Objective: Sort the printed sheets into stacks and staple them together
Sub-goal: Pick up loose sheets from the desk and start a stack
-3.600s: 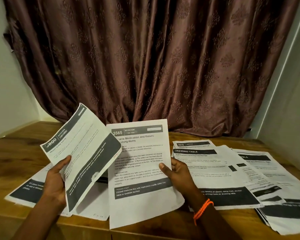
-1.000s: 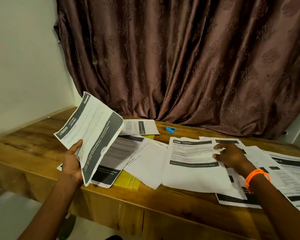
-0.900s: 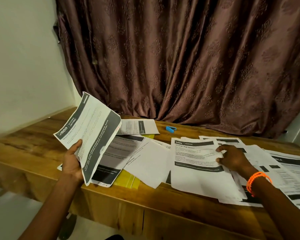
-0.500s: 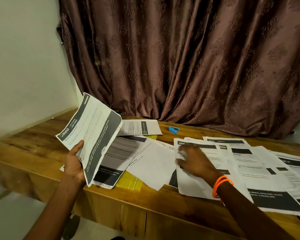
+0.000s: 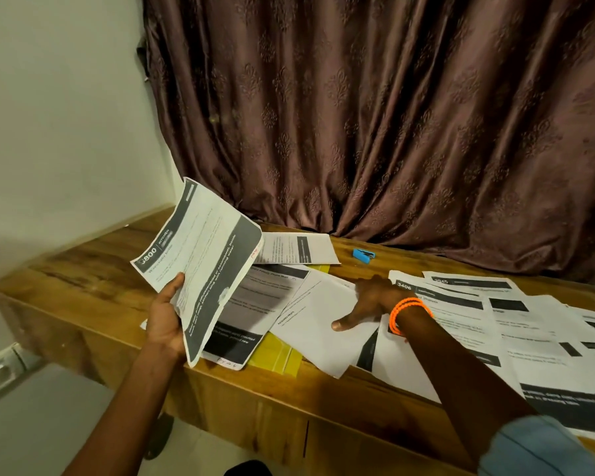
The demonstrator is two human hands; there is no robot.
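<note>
Right hand (image 5: 364, 304) moved left onto blank sheet (image 5: 323, 324), flat, left hand (image 5: 167, 319) gripping raised sheets (image 5: 203, 266).

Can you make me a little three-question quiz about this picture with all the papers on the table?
1. True or false: the left hand holds up a printed sheet.
2. What colour is the stapler near the curtain? A red, B blue, C green.
3. The right hand rests on a mostly ____ sheet.

Key: 1 true; 2 B; 3 white.
</note>
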